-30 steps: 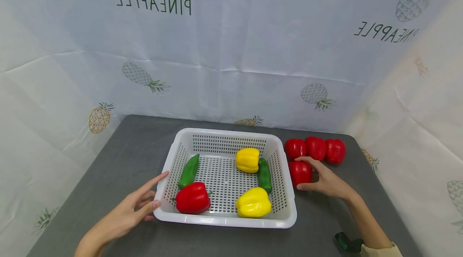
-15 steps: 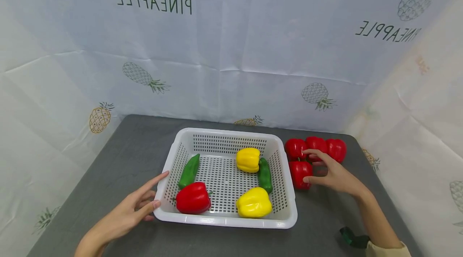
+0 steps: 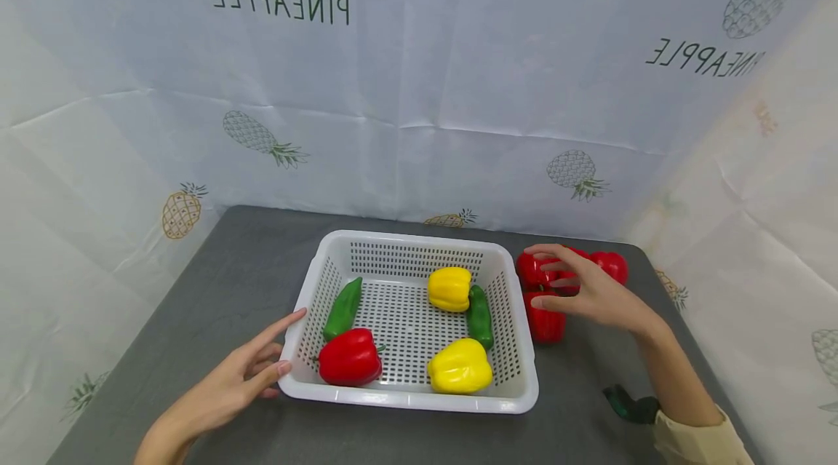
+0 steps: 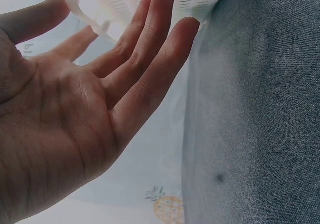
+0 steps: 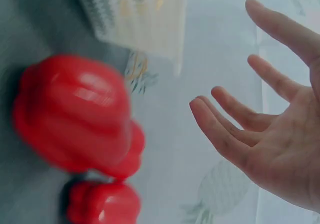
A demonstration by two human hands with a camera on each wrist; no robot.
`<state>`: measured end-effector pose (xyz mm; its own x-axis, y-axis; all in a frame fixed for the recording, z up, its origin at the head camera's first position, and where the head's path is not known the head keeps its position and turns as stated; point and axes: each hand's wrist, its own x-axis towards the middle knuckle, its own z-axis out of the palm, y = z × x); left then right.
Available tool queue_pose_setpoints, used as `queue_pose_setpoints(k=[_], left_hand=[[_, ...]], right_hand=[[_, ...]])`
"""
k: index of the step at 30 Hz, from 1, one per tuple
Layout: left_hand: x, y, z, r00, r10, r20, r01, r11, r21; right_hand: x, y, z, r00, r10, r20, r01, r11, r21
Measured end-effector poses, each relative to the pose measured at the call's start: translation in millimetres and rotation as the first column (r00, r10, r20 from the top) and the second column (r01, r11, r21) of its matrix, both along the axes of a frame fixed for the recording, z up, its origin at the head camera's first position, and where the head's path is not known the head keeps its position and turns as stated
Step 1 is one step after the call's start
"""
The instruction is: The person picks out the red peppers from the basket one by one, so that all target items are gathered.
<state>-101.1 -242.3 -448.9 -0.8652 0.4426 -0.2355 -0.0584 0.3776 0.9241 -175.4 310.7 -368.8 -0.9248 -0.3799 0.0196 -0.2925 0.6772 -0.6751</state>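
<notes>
My left hand (image 3: 222, 386) touches the left side of a white perforated basket (image 3: 409, 399), its fingers fairly straight along the rim and wall. In the left wrist view that palm (image 4: 65, 119) holds nothing. My right hand (image 3: 592, 289) hovers over the red bell peppers right of the basket, fingers spread and loosely bent. The nearest red bell pepper (image 3: 545, 323) stands against the basket's right side, below the thumb. In the right wrist view a red bell pepper (image 5: 75, 111) lies apart from the fingers (image 5: 220, 134), which hold nothing.
Inside the basket lie a red bell pepper (image 3: 350, 357), two yellow bell peppers (image 3: 460, 367) and two long green peppers (image 3: 343, 308). More red bell peppers (image 3: 610, 266) sit at the table's back right. A pineapple-print cloth (image 3: 419, 86) hangs behind the grey table (image 3: 262, 261).
My right hand has let go of the nearest red bell pepper and lifted up and back over the row behind it. The left hand and the basket have stayed put.
</notes>
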Motion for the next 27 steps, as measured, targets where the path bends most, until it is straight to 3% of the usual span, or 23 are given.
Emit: queue_pose_setpoints(k=[11,27], left_hand=[[-0.6,1.1,1.3,1.0,0.005,0.007,-0.005,1.0,-0.004],[0.5,1.8,2.6,1.0,0.002,-0.001,-0.002,1.0,0.001]], right_hand=[[-16.6,-61.0,18.3,0.979,0.203,0.028,-0.204,0.979,0.006],[-27.6,-142.3,34.0,0.889,0.444,0.111,-0.452,0.891,0.053]])
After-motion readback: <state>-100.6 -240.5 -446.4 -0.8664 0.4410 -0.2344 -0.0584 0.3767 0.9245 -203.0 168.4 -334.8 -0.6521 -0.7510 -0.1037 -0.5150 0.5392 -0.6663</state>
